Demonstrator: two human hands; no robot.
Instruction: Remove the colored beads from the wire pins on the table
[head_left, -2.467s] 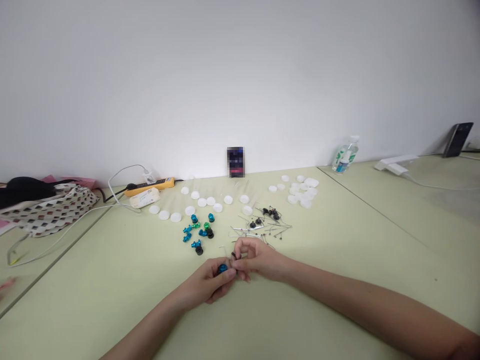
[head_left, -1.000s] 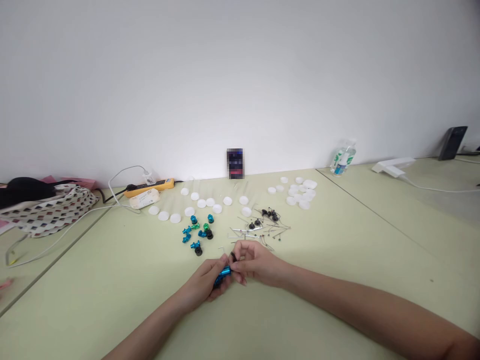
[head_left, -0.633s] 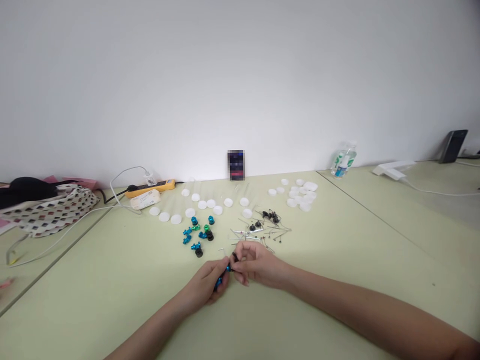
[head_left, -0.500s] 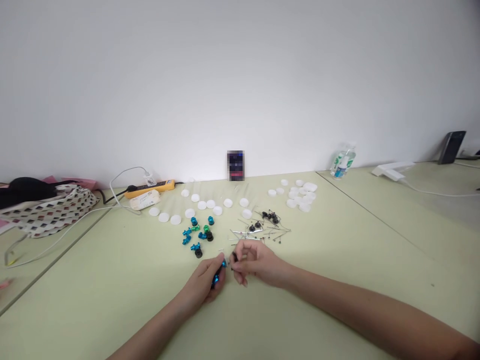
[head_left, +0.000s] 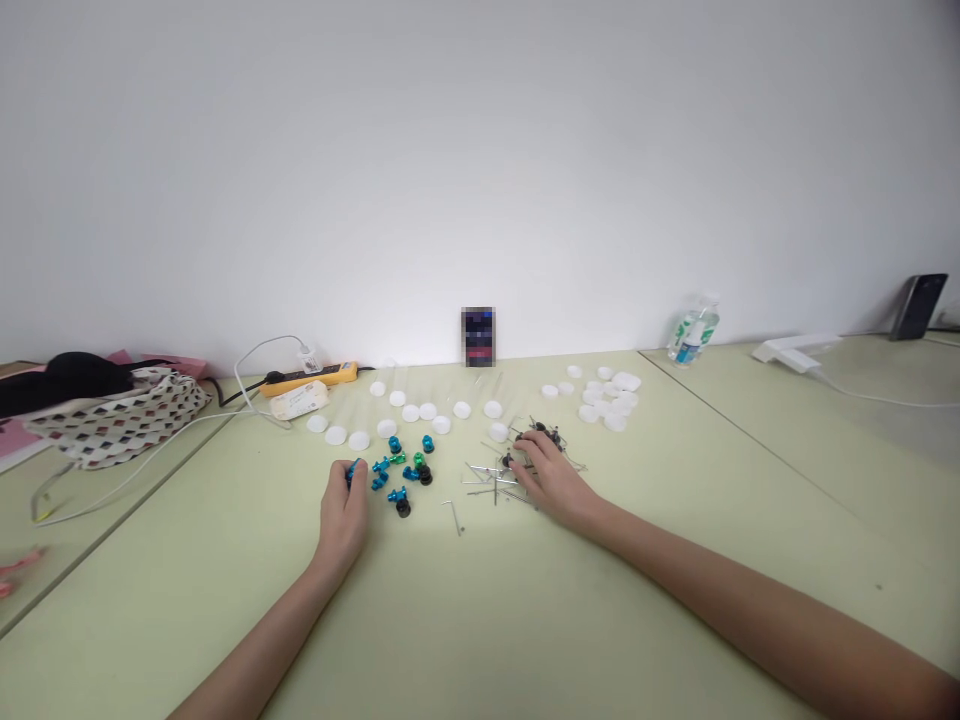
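My left hand (head_left: pixel 343 512) is closed round a blue metal fitting (head_left: pixel 352 472), of which only a bit shows. It is left of a group of blue fittings (head_left: pixel 381 480), some green fittings (head_left: pixel 418 460) and black round parts (head_left: pixel 403 508). My right hand (head_left: pixel 553 478) lies low over a heap of black knob-like parts (head_left: pixel 541 430) and thin metal pins (head_left: pixel 486 480). Its fingers are apart and touch the heap; whether a small part is under them is hidden. A thin L-shaped metal rod (head_left: pixel 454 518) lies between my hands.
Clear tubes with white caps (head_left: pixel 427 411) lie behind the fittings. More white caps (head_left: pixel 615 405) sit right of them. A phone (head_left: pixel 478 336) leans on the wall. A yellow power strip (head_left: pixel 315 377), a patterned cloth (head_left: pixel 124 415) and a bottle (head_left: pixel 694 330) stand further out.
My hands have moved apart. My left hand went left with the blue fitting; my right hand went right and forward to the heap. The L-shaped rod now lies in full view on the table.
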